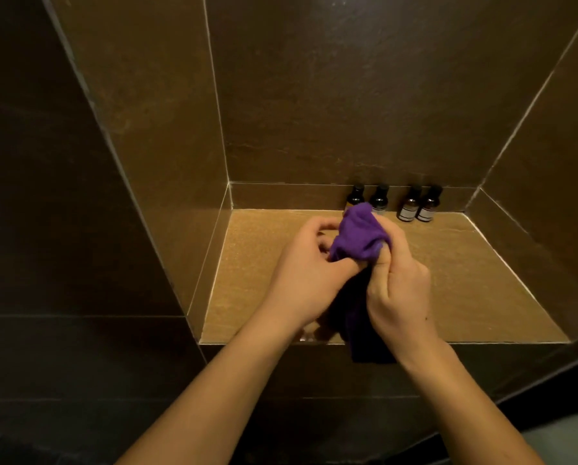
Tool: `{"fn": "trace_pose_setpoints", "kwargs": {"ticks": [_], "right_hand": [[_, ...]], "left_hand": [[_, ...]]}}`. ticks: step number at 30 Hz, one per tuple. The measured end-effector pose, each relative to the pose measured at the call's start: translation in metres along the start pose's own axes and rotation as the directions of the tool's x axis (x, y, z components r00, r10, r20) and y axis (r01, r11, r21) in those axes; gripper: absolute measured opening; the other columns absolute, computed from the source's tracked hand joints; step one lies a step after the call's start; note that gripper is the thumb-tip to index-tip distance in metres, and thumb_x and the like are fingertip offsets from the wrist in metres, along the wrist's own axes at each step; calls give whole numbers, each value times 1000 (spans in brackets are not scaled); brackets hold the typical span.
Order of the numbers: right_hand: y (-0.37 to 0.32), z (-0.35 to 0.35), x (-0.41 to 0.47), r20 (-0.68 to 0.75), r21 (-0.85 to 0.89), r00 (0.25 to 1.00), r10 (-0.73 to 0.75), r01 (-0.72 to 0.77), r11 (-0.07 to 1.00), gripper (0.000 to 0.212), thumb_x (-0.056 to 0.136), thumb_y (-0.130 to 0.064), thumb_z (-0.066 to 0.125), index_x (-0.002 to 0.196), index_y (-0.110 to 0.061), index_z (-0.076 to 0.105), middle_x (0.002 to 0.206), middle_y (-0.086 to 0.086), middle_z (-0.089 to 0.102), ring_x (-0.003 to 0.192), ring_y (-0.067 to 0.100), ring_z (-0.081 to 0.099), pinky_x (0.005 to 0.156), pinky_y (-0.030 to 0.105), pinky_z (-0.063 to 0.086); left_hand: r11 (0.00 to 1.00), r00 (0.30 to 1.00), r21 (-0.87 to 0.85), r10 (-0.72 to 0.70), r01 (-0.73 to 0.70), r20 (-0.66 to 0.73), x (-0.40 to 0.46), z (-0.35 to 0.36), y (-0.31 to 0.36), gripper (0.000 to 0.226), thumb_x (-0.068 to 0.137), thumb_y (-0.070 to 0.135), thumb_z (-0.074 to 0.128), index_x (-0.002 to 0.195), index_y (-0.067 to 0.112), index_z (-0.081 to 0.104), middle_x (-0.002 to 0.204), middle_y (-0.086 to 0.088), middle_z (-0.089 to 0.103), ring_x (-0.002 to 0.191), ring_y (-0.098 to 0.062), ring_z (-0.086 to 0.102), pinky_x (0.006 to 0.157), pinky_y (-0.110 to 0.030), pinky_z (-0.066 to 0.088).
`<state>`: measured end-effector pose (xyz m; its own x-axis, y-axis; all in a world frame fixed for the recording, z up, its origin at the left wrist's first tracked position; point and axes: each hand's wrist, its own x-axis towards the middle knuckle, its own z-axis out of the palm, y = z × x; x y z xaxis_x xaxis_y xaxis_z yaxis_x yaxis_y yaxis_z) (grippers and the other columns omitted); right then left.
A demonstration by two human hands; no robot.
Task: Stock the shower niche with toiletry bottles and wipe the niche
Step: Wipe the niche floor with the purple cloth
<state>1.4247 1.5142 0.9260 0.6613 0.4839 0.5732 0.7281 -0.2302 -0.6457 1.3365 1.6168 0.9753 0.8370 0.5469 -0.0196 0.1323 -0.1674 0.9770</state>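
Observation:
A purple cloth (359,234) is bunched between both hands above the niche floor (264,256), its dark lower end hanging past the front edge. My left hand (309,276) pinches the cloth from the left. My right hand (398,286) grips it from the right. Several small dark toiletry bottles (410,204) with pale labels stand upright in a row against the niche's back wall. The two left ones are partly hidden behind the cloth.
The niche is a deep recess of brown tile with side walls (166,135) left and right. Dark tiled wall (45,229) lies to the left and below the ledge. The left part of the niche floor is bare.

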Motion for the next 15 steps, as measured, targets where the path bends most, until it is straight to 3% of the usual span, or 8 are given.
{"fn": "trace_pose_setpoints", "kwargs": {"ticks": [2,4,6,8,11,13,15], "right_hand": [[4,-19,5,-46,-78,998,31,-34,996,42,105,-28,30,143,-19,43,95,-25,58,80,-8,62,70,9,46],[4,-41,12,-114,-181,993,40,-60,982,41,105,-25,31,144,-18,43,97,-10,64,79,5,65,70,23,51],[-2,-65,19,-160,-296,987,16,-64,953,43,104,-27,31,145,-19,42,107,2,69,88,18,66,76,34,51],[-12,-78,29,-112,-323,993,40,-74,944,46,105,-34,30,148,-24,38,125,4,65,103,12,59,85,31,45],[-18,-49,41,180,-182,975,132,-99,978,51,103,-45,29,151,-30,33,148,-10,48,132,7,44,105,27,32],[-14,-7,33,450,-78,882,139,-116,990,46,103,-46,30,146,-32,40,141,-18,48,132,2,43,110,28,31],[-4,35,18,622,-198,777,97,36,980,48,101,-53,24,142,-35,41,147,-8,48,138,13,41,114,38,29]], "left_hand": [[998,998,15,57,-56,-22,4,21,12,45,82,20,76,118,31,52,99,10,67,90,-3,66,79,-30,59],[995,995,-15,98,-98,-25,5,39,27,48,81,18,76,118,32,47,93,6,70,86,-7,69,80,-39,61],[991,992,-26,129,-130,-13,5,47,41,58,81,16,77,124,32,42,89,3,72,84,-8,71,80,-40,61],[991,991,-31,130,-132,-43,7,37,50,64,79,12,77,127,30,39,87,0,73,83,-8,72,80,-37,62],[997,976,10,77,-77,-203,11,-4,43,68,78,8,76,129,28,35,87,-5,73,80,-13,74,78,-39,62],[992,958,120,7,28,-285,6,-29,26,72,80,11,75,133,29,29,87,-5,71,76,-14,71,72,-36,60],[949,933,305,34,83,-359,-5,-45,4,71,83,13,72,134,29,25,83,-1,66,74,-13,67,70,-35,57]]}}
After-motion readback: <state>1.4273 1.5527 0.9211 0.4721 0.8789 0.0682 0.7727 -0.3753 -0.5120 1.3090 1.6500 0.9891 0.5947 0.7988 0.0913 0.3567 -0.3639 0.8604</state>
